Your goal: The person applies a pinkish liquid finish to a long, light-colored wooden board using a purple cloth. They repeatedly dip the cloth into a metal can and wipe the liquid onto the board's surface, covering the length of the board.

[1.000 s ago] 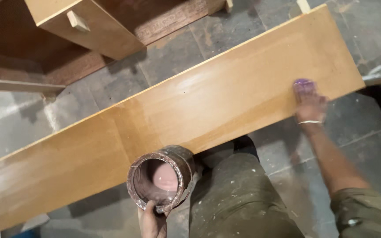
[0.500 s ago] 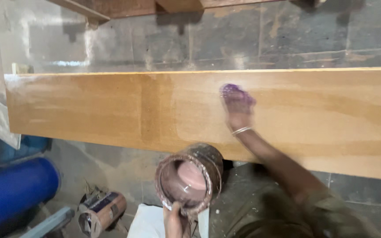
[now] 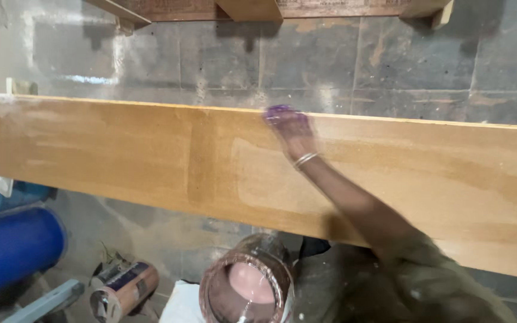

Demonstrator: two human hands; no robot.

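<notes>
Right hand [image 3: 294, 133] pressed flat on a purple cloth pad [image 3: 279, 112], fingers closed over it, near far edge of long wooden board [image 3: 121, 155], approx. mid-length. Metal bangle [image 3: 305, 160] on the wrist; arm reaches across board from lower right. Hand is blurred.

Left hand out of shot, so can't tell its state. Open tin [image 3: 249, 281] w/ pinkish liquid sits at bottom centre, just below board's near edge; what holds it isn't visible.

Board surface: light brown, patchy sheen, paler dusty zone at left end. Floor [image 3: 330, 66] is grey tile, stained. Blue drum [image 3: 10, 251] lower left, smaller can [image 3: 121, 290] lying beside it. Wooden pieces [image 3: 252, 9] along top.
</notes>
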